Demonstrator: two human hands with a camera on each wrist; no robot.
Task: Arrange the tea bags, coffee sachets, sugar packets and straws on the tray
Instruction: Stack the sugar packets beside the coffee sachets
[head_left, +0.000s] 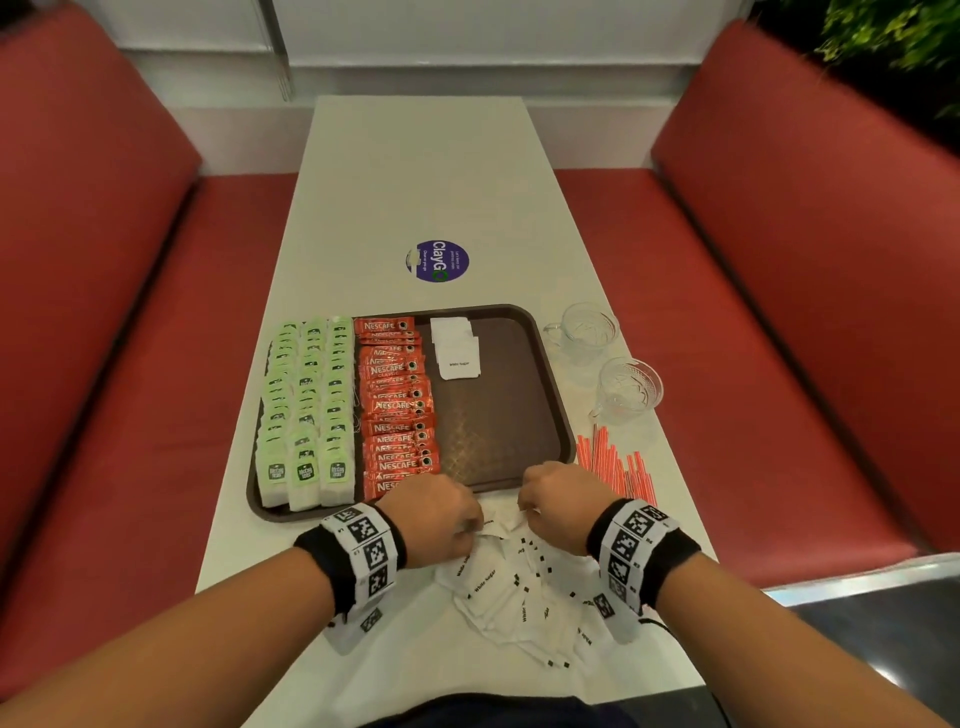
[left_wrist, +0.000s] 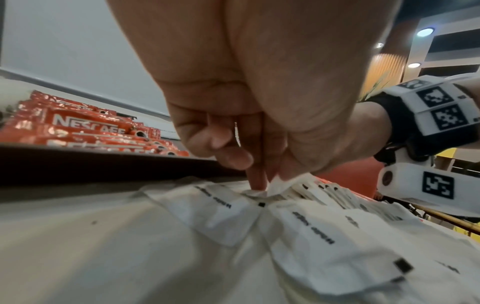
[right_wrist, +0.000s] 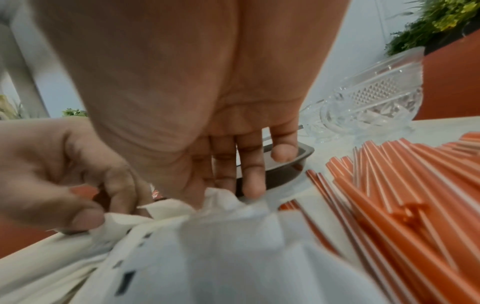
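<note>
A brown tray holds three columns of green tea bags on its left and a column of red coffee sachets beside them. A few white sugar packets lie at its far right. A loose pile of sugar packets sits on the table in front of the tray. My left hand pinches a packet at the pile's far edge. My right hand pinches a packet corner close beside it. Orange straws lie right of the tray.
Two empty glass cups stand on the white table right of the tray, beyond the straws. A round purple sticker marks the table behind the tray. Red bench seats flank the table on both sides.
</note>
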